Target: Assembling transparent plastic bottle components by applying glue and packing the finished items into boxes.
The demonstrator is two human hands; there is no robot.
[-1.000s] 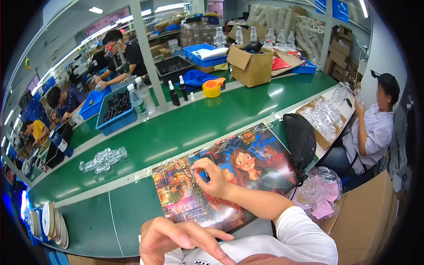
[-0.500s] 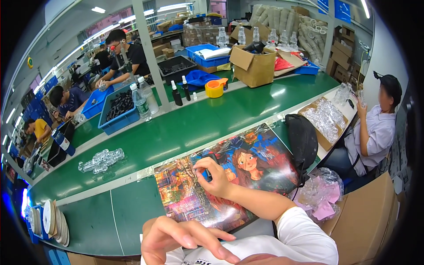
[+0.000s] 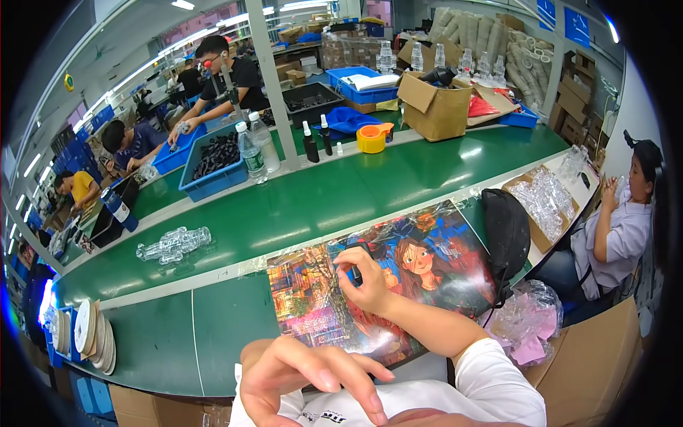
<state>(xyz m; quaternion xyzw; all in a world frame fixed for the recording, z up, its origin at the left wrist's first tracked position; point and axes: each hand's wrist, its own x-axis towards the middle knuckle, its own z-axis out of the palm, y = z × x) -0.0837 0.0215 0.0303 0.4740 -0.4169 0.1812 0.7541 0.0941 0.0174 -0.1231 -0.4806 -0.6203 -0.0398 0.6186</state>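
Over a glossy mat [image 3: 313, 317] printed with a colourful cartoon girl, my right hand [image 3: 366, 285] hovers or rests with its fingers curled toward the thumb. Whatever lies between those fingertips, if anything, is too small to make out. Just behind the fingers is a dark patch, a small black object or part of the print. Close to the camera at the lower middle, my left hand [image 3: 306, 373] is raised in front of my white shirt, fingers loosely bent and apart, holding nothing visible. On the green bench to the left lies a clear plastic figure-like piece [image 3: 174, 245].
Along the bench's back stand a blue bin of black parts [image 3: 213, 167], water bottles [image 3: 252, 158], yellow tape [image 3: 371, 138] and a carton [image 3: 434, 107]. A black bag [image 3: 504, 231] sits right of the mat. Spools [image 3: 94, 338] stand left. A co-worker [image 3: 615, 220] sits at the right.
The whole view has shifted slightly, moving the scene to the right. My two hands keep nearly the same poses. The co-worker at the right has turned a little, hands now together near the chest.
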